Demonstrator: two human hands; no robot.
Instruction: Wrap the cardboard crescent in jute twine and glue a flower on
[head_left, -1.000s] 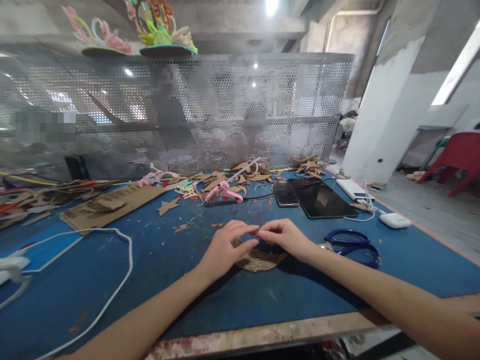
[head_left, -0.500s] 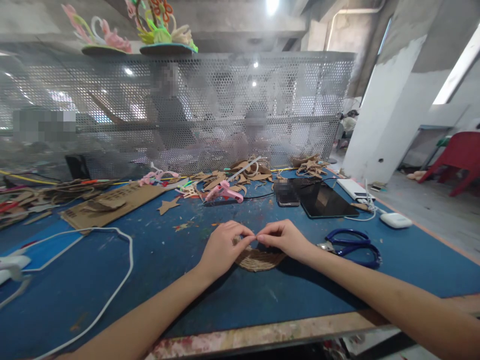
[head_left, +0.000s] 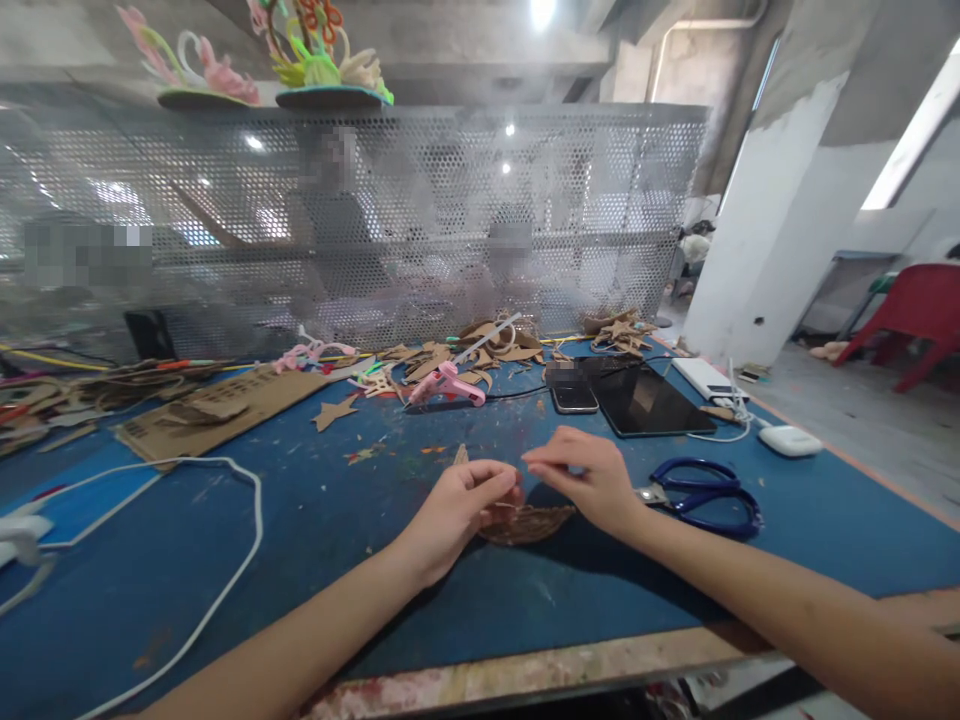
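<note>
My left hand point(head_left: 472, 510) is closed on a brown curved piece point(head_left: 525, 525) with ribbed, cord-like rows, held just over the blue table. A narrow tip of brown material shows above the left fingers, and part of the piece is hidden behind that hand. To the right, my right hand point(head_left: 589, 475) is raised slightly, its thumb and forefinger pinched together. Whatever may be between those fingertips is too small to make out. Beside my right wrist lie scissors point(head_left: 705, 492) with blue handles, their blades partly hidden by the wrist.
A pink glue gun point(head_left: 450, 385) lies ahead of my hands, before a heap of cardboard scraps point(head_left: 435, 360). A phone point(head_left: 574, 395) and a black tablet point(head_left: 649, 400) are at the right. A white cable point(head_left: 259, 500) loops at the left. A perforated metal screen point(head_left: 450, 220) stands behind.
My hands, touching at the fingertips before, are now apart. The right hand has moved slightly right and up; the left hand has turned, tilting the brown piece.
</note>
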